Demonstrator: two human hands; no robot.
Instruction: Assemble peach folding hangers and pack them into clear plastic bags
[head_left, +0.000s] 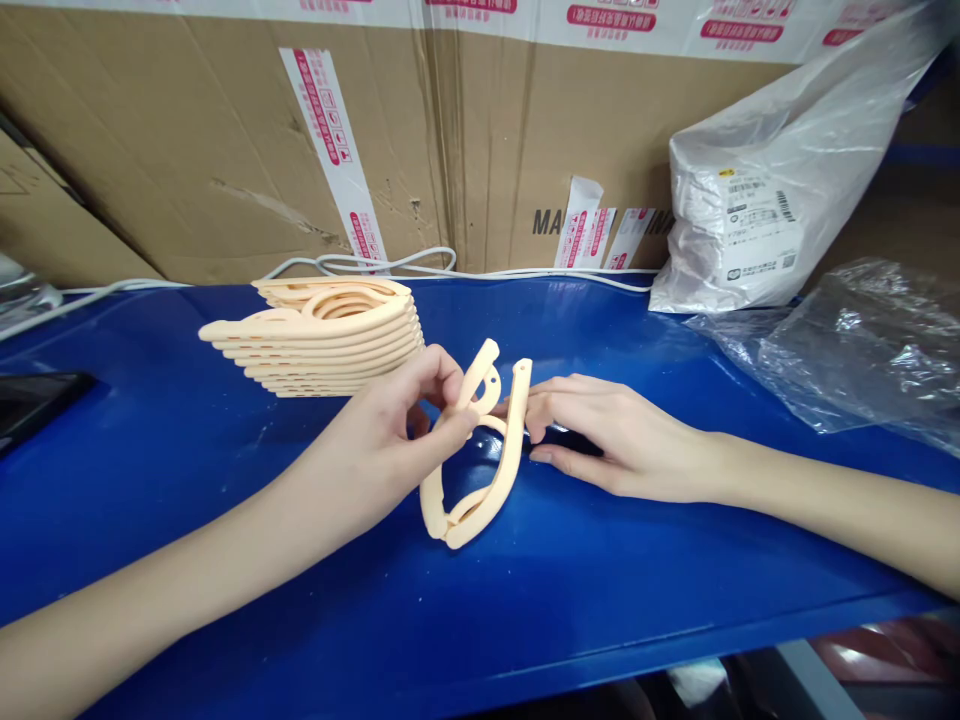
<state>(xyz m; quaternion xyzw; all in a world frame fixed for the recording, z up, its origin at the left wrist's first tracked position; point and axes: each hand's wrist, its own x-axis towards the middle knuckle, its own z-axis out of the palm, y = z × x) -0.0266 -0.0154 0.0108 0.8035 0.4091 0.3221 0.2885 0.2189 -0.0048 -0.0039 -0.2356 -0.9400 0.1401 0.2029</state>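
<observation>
A cream plastic folding hanger (pixel 504 480) stands partly folded over the blue tabletop, its two arms apart at the top and joined at the bottom. My left hand (pixel 397 415) pinches the upper end of its left arm, near the curled hook piece, between thumb and fingers. At the other arm is my right hand (pixel 600 430), fingers bent against and partly behind it, thumb a little below. Those right fingertips are partly hidden by the hanger. Just behind my left hand lies a neat stack of similar folded hangers (pixel 322 345).
Large cardboard boxes (pixel 480 150) form a wall behind the blue table (pixel 360 630). A white cable (pixel 540 275) runs along the back. At right are a plastic-wrapped package (pixel 735 220) and a crumpled clear bag (pixel 862 340). A dark flat device (pixel 37 405) lies at left.
</observation>
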